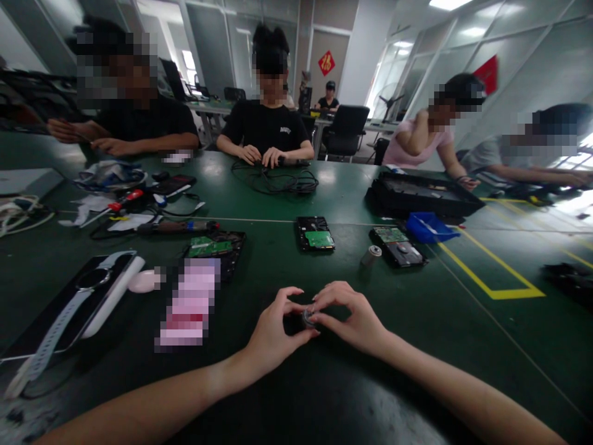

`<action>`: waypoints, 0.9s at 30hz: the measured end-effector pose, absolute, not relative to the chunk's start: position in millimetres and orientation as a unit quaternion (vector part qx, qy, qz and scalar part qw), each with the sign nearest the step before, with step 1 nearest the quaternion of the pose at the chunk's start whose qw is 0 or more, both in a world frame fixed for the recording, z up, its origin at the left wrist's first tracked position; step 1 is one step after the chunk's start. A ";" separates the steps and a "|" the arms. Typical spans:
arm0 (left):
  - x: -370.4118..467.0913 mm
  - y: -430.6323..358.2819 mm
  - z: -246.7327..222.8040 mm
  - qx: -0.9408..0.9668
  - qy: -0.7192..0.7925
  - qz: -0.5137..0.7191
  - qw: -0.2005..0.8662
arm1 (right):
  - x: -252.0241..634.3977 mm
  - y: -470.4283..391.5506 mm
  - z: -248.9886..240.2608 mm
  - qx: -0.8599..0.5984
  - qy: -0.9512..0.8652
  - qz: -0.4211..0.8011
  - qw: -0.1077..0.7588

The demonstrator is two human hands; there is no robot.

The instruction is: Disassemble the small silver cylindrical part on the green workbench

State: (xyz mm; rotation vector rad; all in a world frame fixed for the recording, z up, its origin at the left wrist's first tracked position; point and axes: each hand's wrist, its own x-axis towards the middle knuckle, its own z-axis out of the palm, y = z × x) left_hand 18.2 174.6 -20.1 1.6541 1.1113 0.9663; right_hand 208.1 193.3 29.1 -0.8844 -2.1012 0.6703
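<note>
My right hand (349,315) pinches a small dark round part (308,318) between thumb and fingertips, just above the green table. From the other side my left hand (278,327) curls its thumb and fingers around the same part. The fingers cover much of it, so its exact kind does not show. Beyond the hands lies a hard drive (315,233) with a green circuit board. To the right, a small metal cylinder (372,254) stands upright beside another hard drive (399,246). A third drive (227,250) with a green board lies to the left.
A blurred pink phone-like item (189,303), a pink oval object (143,281) and a wristwatch (91,280) on a flat device are at left. Farther back are a red-handled screwdriver (126,201), tangled black cable (282,180), black trays (421,193) and a blue scoop (430,227). Several people sit opposite.
</note>
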 end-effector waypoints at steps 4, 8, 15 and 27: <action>17.7 174.5 -18.4 0.666 0.451 0.389 0.450 | 209.4 193.7 27.6 -0.346 -0.823 0.257 0.371; 17.3 174.7 -18.9 0.667 0.451 0.391 0.446 | 209.0 193.3 27.4 -0.354 -0.818 0.264 0.368; 17.8 174.9 -20.3 0.678 0.458 0.384 0.428 | 211.2 189.2 27.3 -0.403 -0.725 0.406 0.383; 17.3 174.6 -19.0 0.681 0.471 0.375 0.417 | 217.4 193.6 23.5 -0.418 -0.666 0.433 0.441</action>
